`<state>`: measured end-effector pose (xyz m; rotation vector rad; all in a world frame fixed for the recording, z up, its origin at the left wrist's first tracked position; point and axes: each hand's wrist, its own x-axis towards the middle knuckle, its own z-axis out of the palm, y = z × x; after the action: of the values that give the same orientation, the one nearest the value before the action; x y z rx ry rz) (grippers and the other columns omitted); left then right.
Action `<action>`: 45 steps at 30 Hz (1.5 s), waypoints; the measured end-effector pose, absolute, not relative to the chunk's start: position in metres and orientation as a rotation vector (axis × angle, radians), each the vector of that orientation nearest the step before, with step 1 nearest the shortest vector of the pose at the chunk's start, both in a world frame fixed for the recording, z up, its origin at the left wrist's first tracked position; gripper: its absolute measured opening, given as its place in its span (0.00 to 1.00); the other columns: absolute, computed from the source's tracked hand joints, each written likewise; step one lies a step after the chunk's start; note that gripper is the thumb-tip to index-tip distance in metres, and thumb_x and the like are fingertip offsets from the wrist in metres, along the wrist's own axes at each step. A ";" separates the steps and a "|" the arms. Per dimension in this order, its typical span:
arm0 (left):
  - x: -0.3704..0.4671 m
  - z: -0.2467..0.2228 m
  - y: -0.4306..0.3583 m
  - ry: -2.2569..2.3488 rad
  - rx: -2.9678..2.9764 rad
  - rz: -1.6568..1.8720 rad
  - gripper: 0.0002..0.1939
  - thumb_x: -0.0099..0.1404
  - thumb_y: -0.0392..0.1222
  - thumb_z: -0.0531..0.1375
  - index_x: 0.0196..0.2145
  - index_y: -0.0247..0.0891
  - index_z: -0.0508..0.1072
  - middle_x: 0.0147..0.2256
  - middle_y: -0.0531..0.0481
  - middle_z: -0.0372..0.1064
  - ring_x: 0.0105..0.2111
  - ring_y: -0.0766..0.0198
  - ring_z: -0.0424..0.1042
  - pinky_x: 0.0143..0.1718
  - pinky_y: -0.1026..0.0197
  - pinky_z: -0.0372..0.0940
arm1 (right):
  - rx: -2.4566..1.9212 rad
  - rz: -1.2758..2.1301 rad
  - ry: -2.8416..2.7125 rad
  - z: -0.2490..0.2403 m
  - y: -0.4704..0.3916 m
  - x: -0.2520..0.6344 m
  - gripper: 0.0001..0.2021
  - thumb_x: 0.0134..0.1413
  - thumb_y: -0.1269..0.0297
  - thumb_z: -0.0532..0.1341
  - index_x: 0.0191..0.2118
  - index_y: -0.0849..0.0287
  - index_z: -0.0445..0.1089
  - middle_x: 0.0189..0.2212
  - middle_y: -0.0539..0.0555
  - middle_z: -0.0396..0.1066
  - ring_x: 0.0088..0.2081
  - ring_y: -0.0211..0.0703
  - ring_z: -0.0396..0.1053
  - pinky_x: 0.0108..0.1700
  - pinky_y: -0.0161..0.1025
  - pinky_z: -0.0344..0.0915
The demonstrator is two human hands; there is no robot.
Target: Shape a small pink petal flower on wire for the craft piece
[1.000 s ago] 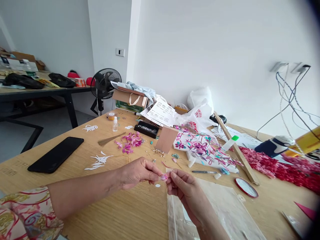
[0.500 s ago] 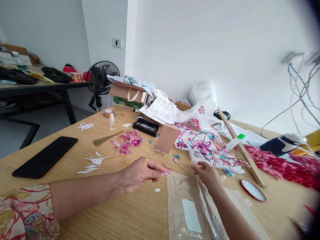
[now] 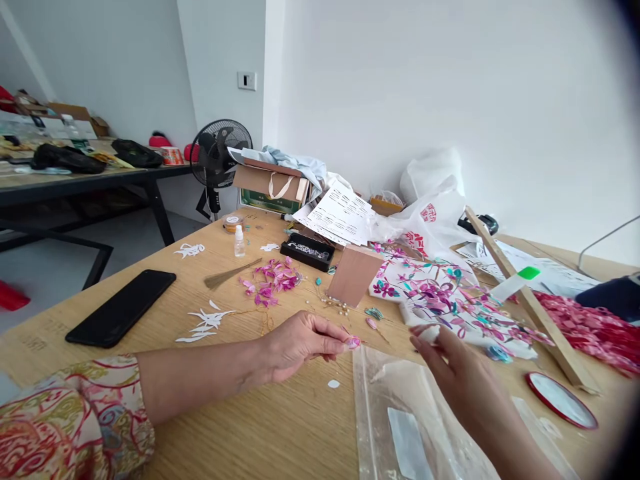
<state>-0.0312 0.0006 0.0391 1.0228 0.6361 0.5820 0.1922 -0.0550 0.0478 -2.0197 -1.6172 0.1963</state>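
Observation:
My left hand (image 3: 305,345) pinches a small pink petal piece (image 3: 353,343) between thumb and forefinger, over the table's middle. To its right, my right hand (image 3: 450,357) is closed on a small white object (image 3: 430,333), partly hidden by the fingers. Below the hands lies a clear plastic bag (image 3: 375,413) with a pale label. A small white oval (image 3: 333,384) rests on the wood left of the bag. Between the hands, a pink bud on a wire (image 3: 371,324) lies on the table.
Beyond my hands are pink petals (image 3: 275,277), a brown block (image 3: 354,275), a black tray (image 3: 307,252) and purple flowers (image 3: 440,293). A phone (image 3: 123,307) lies left. A wooden bar (image 3: 535,310) and a red-rimmed dish (image 3: 563,400) are at right.
The view has turned slightly left, so things sit farther right. My right hand now has a white object in its fingers that did not show before. My left hand still pinches the pink piece.

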 end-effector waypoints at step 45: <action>-0.020 0.068 -0.040 0.471 1.261 0.611 0.09 0.45 0.37 0.63 0.28 0.35 0.75 0.24 0.53 0.64 0.23 0.73 0.58 0.25 0.68 0.52 | -1.473 -0.164 -1.593 0.048 -0.146 0.108 0.09 0.48 0.68 0.56 0.38 0.56 0.64 0.27 0.52 0.66 0.24 0.37 0.63 0.24 0.33 0.59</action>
<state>-0.0197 -0.0401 0.0679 1.2608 0.4712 0.6111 0.1083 -0.1459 0.0484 -1.4732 -1.5933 -0.1642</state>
